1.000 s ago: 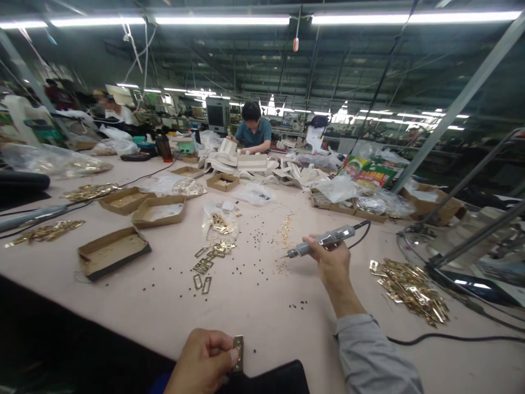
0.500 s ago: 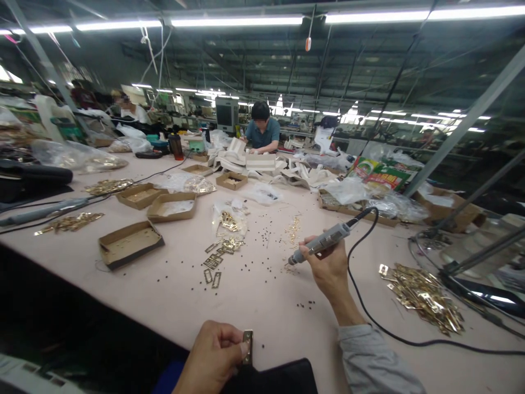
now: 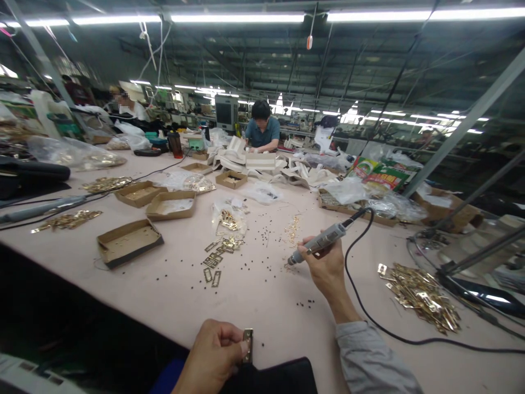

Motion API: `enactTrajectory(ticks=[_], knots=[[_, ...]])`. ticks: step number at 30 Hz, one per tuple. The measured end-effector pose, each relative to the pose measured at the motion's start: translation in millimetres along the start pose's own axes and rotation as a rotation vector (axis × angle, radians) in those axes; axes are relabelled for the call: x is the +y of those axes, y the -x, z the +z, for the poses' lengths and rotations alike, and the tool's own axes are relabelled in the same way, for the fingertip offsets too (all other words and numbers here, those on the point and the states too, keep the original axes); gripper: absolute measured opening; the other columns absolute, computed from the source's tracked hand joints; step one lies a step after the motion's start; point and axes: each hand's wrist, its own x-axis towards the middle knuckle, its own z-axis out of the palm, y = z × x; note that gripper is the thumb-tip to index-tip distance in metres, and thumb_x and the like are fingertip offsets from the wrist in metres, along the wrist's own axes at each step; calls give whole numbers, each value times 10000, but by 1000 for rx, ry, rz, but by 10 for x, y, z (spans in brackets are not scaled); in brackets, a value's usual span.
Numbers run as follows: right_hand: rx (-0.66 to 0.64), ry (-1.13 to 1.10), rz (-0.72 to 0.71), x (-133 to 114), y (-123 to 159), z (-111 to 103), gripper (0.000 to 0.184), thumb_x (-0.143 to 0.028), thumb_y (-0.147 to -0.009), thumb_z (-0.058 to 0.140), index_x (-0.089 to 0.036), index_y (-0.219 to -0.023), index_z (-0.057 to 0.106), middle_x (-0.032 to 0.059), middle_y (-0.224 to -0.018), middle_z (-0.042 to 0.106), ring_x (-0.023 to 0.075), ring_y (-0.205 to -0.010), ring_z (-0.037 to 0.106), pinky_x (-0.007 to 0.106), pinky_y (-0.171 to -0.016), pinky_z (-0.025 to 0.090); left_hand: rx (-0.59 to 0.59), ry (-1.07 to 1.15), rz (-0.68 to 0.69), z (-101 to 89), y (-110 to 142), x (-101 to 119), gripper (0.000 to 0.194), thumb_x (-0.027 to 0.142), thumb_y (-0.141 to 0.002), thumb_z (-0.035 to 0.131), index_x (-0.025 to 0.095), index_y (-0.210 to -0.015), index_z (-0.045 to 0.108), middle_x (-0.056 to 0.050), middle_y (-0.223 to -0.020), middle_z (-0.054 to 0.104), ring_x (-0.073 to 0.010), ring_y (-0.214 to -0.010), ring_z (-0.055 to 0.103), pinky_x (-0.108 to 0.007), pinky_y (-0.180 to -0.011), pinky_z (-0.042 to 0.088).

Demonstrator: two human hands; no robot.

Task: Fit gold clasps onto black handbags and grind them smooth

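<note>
My right hand (image 3: pixel 326 268) grips a grey electric screwdriver (image 3: pixel 319 242) like a pen, its tip down on a small heap of gold screws (image 3: pixel 287 268) on the pink table (image 3: pixel 164 290). Its black cord (image 3: pixel 369 323) loops back past my grey sleeve. At the near table edge my left hand (image 3: pixel 213 358) pinches a small brass hinge plate (image 3: pixel 247 346) upright between thumb and fingers. Several brass plates (image 3: pixel 215 262) lie in a loose row left of the tool.
A pile of brass parts (image 3: pixel 422 298) lies to the right. Cardboard trays (image 3: pixel 129 239) and plastic bags (image 3: pixel 229 216) sit to the left and middle. Small black screws (image 3: pixel 254 241) are scattered about. A person in a blue shirt (image 3: pixel 262 131) works at the far end.
My right hand brought the screwdriver down and nearer, until its tip touched the screws. The view shifted slightly. My left hand kept hold of the hinge plate.
</note>
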Motion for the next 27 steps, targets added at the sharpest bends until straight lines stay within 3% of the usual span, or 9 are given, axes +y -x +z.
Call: enactTrajectory(ticks=[14,18,23,27], knots=[[64,-87,0,-26,-33,-46,741,-307,-670,934,-232,-1219,442,57,-1006,746,269,-878,763,508,-873,626,-10,17,-9,-18,-55,-46,238,342,-567,781,119,-604,706,-35,-511,627,-92,-441,435,-236,-471,285],[71,-184,77,-90,4,-61,753,-286,-631,966,-221,-1199,476,66,-991,764,285,-891,769,508,-877,627,16,21,-12,8,-26,17,226,325,-558,783,122,-601,694,-32,-504,620,-93,-436,441,-234,-462,287],[-71,-467,331,-179,207,39,700,-228,-606,975,-208,-1147,532,55,-943,768,307,-847,773,521,-755,662,64,-19,-71,75,108,247,148,250,-556,739,126,-574,661,-40,-499,626,-97,-423,463,-220,-439,298],[-269,-507,454,-210,408,193,647,-197,-632,959,-204,-1139,557,55,-946,766,307,-849,770,547,-770,657,80,-45,-125,103,157,372,60,165,-563,694,110,-574,672,-41,-495,622,-90,-403,462,-210,-416,270]])
